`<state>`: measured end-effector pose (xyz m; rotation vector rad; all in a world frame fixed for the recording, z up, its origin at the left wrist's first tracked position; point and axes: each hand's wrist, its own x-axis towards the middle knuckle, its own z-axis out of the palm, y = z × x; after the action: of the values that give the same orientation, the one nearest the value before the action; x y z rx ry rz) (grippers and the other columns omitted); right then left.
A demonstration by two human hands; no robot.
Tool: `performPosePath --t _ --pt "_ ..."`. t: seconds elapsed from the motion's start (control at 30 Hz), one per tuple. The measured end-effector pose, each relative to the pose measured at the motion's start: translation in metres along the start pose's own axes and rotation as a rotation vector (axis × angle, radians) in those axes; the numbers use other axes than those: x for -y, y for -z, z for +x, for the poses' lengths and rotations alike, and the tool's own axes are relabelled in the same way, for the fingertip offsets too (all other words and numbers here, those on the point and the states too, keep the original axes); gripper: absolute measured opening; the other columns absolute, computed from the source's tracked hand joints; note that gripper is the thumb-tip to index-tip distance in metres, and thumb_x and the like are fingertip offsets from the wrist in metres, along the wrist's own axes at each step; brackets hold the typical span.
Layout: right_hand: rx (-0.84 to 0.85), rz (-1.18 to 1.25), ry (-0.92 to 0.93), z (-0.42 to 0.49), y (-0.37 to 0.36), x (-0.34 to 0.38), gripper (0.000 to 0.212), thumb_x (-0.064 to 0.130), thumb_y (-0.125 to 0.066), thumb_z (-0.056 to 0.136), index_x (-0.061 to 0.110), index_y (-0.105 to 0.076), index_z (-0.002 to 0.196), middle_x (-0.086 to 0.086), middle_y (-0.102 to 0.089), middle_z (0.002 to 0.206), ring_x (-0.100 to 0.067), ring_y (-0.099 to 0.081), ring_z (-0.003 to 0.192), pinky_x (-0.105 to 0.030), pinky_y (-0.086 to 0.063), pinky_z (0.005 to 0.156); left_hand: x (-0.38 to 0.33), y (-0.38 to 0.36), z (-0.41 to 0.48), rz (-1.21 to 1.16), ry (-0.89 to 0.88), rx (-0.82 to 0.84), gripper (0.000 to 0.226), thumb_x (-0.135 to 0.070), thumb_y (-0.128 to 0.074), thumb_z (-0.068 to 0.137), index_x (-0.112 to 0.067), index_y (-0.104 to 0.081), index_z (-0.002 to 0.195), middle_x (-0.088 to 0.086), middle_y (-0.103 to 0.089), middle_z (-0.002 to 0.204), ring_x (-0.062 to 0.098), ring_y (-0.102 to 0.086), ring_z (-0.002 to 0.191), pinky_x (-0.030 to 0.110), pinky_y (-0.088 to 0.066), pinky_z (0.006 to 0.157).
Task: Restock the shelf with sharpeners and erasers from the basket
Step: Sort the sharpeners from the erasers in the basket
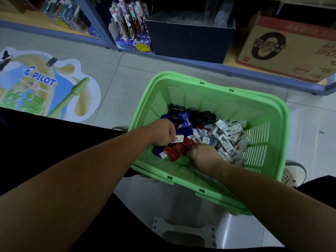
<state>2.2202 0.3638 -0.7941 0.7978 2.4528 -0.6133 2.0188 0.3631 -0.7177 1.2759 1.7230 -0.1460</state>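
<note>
View straight down over two bare forearms reaching into a green plastic basket (205, 82) on a tiled shop floor. The left hand (161, 132) is curled, thumb and fingers pinching a small white boxed eraser (178, 138) that pokes out past the fingertips. Just under and beyond those fingers lie red sharpeners (179, 148) and blue sharpeners (184, 119), with black sharpeners (205, 117) farther out.

The right hand (203, 155) is knuckles-up, fingers bent down into the stock where the red sharpeners meet a heap of boxed erasers (229, 135), which spreads away to the right of its fingertips. The fingertips are buried, so it cannot be told whether they grip anything.

The bottom shelf (263, 74) runs beyond the basket's far rim, well apart from both hands, and bears a cardboard carton (283, 50).

The step in hand looks like gathering erasers. To do it well, sort by kind. Work the fingers in the eraser heap only, collect several boxes facing one way, and close firmly before lifting so none slips back among the sharpeners.
</note>
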Motion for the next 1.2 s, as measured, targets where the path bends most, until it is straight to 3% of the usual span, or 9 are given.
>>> performPosePath --t 0.07,0.23,0.4,0.47,0.57,0.67,0.73,1.0,1.2 --pt "0.033 0.128 -0.083 0.002 0.003 0.0 0.014 0.02 -0.067 0.097 0.024 -0.062 0.109 0.004 -0.059 0.095 -0.021 -0.064 0.098 -0.03 -0.05 0.077 0.001 -0.001 0.0 -0.019 0.008 0.01 0.013 -0.012 -0.068 0.096 -0.01 -0.072 0.109 0.002 -0.068 0.086 0.019 -0.067 0.084 0.031 -0.055 0.072" --pt "0.098 0.511 -0.239 0.003 0.069 -0.026 0.027 0.005 -0.069 0.089 0.026 -0.059 0.102 0.002 -0.063 0.103 -0.015 -0.064 0.088 -0.021 -0.046 0.061 -0.004 -0.007 0.007 -0.076 0.053 0.016 0.011 -0.009 -0.07 0.091 -0.01 -0.075 0.101 0.01 -0.073 0.096 0.02 -0.07 0.083 0.03 -0.058 0.069" --pt "-0.008 0.17 -0.453 -0.028 0.137 -0.066 0.024 0.019 -0.07 0.089 0.02 -0.069 0.113 -0.002 -0.069 0.108 -0.024 -0.067 0.099 -0.034 -0.057 0.084 -0.041 -0.024 0.015 -0.361 -0.049 0.136 0.022 -0.017 -0.075 0.093 -0.018 -0.072 0.115 0.008 -0.075 0.105 0.015 -0.071 0.085 0.031 -0.058 0.071" --pt "0.002 -0.02 -0.537 -0.041 0.142 -0.066 0.017 0.02 -0.067 0.093 0.013 -0.059 0.106 0.0 -0.063 0.097 -0.021 -0.064 0.089 -0.035 -0.055 0.076 -0.041 -0.029 0.016 -0.351 -0.086 0.125 0.026 -0.026 -0.077 0.093 -0.021 -0.07 0.117 -0.001 -0.071 0.107 0.011 -0.07 0.09 0.031 -0.06 0.078" --pt "-0.138 -0.153 -0.415 -0.043 0.122 -0.055 0.022 0.034 -0.066 0.097 0.018 -0.051 0.099 0.002 -0.057 0.093 -0.021 -0.061 0.089 -0.033 -0.049 0.07 -0.017 -0.028 0.014 0.179 -0.027 0.18 0.015 -0.026 -0.068 0.098 -0.014 -0.074 0.105 0.004 -0.071 0.108 0.015 -0.067 0.096 0.034 -0.057 0.091" --pt "-0.022 0.308 -0.118 -0.035 0.085 -0.036 0.013 0.036 -0.071 0.096 0.024 -0.068 0.102 0.004 -0.068 0.097 -0.014 -0.066 0.088 -0.031 -0.054 0.078 0.006 -0.034 0.007 0.493 0.055 0.355 0.028 -0.027 -0.055 0.103 -0.011 -0.073 0.116 0.009 -0.069 0.117 0.023 -0.064 0.108 0.034 -0.052 0.095" --pt "0.111 0.449 -0.042 -0.025 0.055 -0.026 0.013 0.033 -0.073 0.095 0.026 -0.073 0.105 0.005 -0.072 0.101 -0.012 -0.068 0.091 -0.033 -0.056 0.087 0.012 -0.039 0.008 0.565 0.067 0.378 0.034 -0.033 -0.05 0.104 -0.014 -0.071 0.123 0.009 -0.067 0.122 0.024 -0.063 0.11 0.034 -0.05 0.096" --pt "0.074 0.03 0.009 0.009 0.006 -0.02 0.046 0.039 -0.067 0.096 0.035 -0.055 0.14 0.0 -0.062 0.122 -0.023 -0.056 0.115 -0.041 -0.054 0.092 0.024 -0.055 0.022 0.752 0.096 0.343 0.058 -0.06 -0.039 0.101 -0.021 -0.059 0.138 0.011 -0.05 0.138 0.029 -0.05 0.122 0.044 -0.044 0.107" --pt "0.068 0.073 -0.038 0.023 0.01 -0.015 0.036 0.03 -0.068 0.097 0.034 -0.059 0.131 0.001 -0.067 0.108 -0.022 -0.063 0.107 -0.037 -0.055 0.091 0.03 -0.039 0.023 0.649 -0.036 0.248 0.038 -0.044 -0.046 0.105 -0.018 -0.067 0.125 0.007 -0.059 0.119 0.023 -0.059 0.105 0.037 -0.049 0.096"
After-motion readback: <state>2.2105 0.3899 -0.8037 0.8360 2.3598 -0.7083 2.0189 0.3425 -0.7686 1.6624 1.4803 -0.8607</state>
